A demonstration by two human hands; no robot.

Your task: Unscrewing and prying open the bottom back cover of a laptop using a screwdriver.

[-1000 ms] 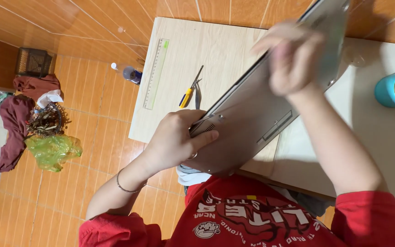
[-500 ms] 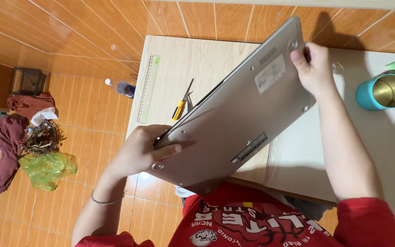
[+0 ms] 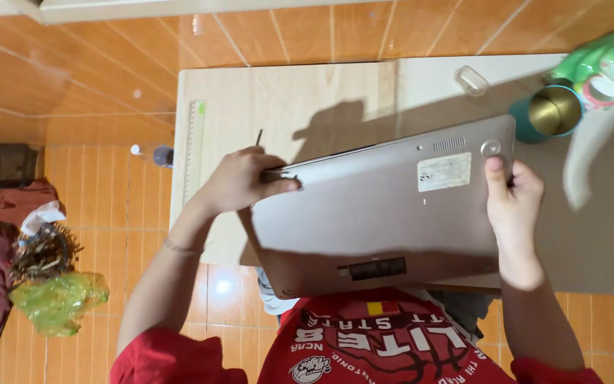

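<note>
I hold a silver closed laptop [image 3: 378, 213] with its underside turned up, tilted above a pale wooden table [image 3: 286, 99]. My left hand [image 3: 239, 181] grips its left edge with the thumb on top. My right hand [image 3: 509, 199] grips its right edge, thumb beside a round rubber foot. A vent grille, a worn sticker and a dark label show on the underside. The tip of a thin tool [image 3: 258, 136] sticks out behind my left hand; the rest is hidden.
A translucent ruler [image 3: 195, 149] lies along the table's left edge. A teal cup [image 3: 552, 112], a green toy [image 3: 605, 60] and a small clear case [image 3: 472, 80] sit at the far right. On the tiled floor are a bottle [image 3: 154, 154], cloths, twigs and a green bag [image 3: 55, 299].
The laptop has swung from a steep diagonal to nearly level and come lower toward me. My right hand slid from its upper corner to the right edge.
</note>
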